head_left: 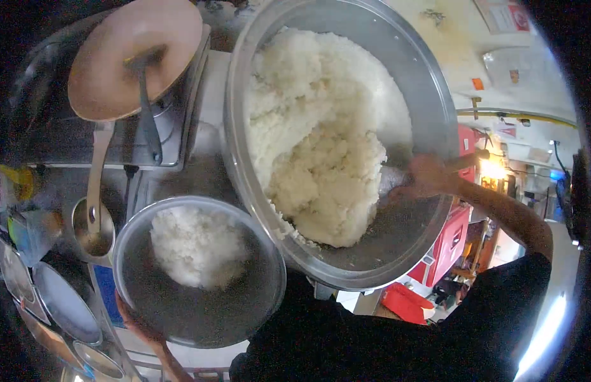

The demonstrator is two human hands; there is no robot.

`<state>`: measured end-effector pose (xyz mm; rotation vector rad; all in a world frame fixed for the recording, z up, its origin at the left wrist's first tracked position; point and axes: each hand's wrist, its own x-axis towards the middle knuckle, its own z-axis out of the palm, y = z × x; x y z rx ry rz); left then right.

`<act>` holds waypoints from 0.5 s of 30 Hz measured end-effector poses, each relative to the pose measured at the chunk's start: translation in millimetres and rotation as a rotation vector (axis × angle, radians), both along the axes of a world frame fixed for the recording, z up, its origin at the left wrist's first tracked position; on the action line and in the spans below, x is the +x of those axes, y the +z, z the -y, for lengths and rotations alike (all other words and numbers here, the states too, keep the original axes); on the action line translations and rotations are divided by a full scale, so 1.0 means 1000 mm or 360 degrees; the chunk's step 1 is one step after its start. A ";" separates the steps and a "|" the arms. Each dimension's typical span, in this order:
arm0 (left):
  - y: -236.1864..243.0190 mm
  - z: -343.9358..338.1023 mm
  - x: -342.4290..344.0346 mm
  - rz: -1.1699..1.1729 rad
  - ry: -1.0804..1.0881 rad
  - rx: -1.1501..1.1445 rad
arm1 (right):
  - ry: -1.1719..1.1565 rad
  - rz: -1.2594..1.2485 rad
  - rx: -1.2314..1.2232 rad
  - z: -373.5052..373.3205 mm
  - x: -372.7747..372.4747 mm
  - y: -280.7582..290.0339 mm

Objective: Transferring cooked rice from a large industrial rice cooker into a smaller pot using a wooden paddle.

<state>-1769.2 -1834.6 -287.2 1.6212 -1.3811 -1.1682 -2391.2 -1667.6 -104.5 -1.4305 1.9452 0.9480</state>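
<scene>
A big round metal pot (423, 70) holds a large heap of white cooked rice (327, 191). Inside its right side, my right hand (432, 177) is closed round a wooden-handled scoop (392, 180), whose grey blade meets the edge of the rice; much of the blade is hidden. Left of the pot and nearer to me is a shallower metal bowl (181, 318) with a smaller mound of rice (197, 248) in it. My left hand (139, 325) grips that bowl by its lower left rim, the fingers partly hidden beneath it.
At the upper left, a pinkish frying pan (95, 76) with a dark spatula (149, 121) in it rests on a stove (47, 137). A small saucepan (85, 245) stands below its handle. Lids (66, 302) lie at the lower left. Red drawers (448, 239) stand beyond the pot.
</scene>
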 end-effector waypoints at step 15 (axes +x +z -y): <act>0.016 0.006 -0.016 -0.0638 -0.0009 0.0151 | -0.0299 0.0214 -0.0191 -0.002 0.048 -0.008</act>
